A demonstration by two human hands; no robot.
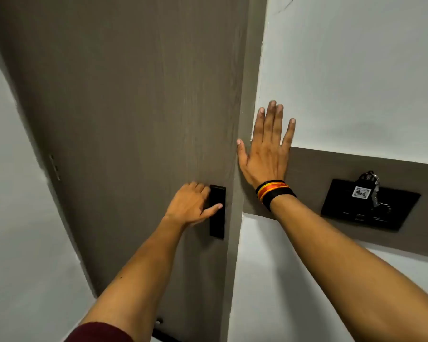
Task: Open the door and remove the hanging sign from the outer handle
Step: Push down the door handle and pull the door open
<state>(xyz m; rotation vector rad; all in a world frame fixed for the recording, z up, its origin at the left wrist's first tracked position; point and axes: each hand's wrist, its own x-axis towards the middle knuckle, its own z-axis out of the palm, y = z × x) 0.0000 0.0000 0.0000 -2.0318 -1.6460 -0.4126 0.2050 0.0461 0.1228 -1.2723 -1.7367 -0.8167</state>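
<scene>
At the far left a pale white wall (pixel 15 218) runs up to the hinged edge of the tall grey-brown wood-grain door (pixel 124 107), which fills the middle of my view and stands shut against its frame. My left hand (pixel 192 204) reaches across the door's face to the black rectangular handle plate (pixel 217 213) near the latch edge; my fingers are curled in around the handle itself, which they hide, and my thumb lies across the plate's front, so this hand is grasping the handle. Just to the right, past the grey door frame (pixel 245 95), my right hand (pixel 266 149) lies flat and spread, holding nothing, its thumb on the frame and its fingers on the white wall above a grey-brown wall panel (pixel 331 174). A black, red and yellow thread wristband (pixel 274 192) wraps that wrist. Farther right on the panel sits a black rectangular switch plate (pixel 366 208) with a key tag marked 406 (pixel 361 193) slotted into it. The hanging sign is on the outer side of the door, out of my sight.
</scene>
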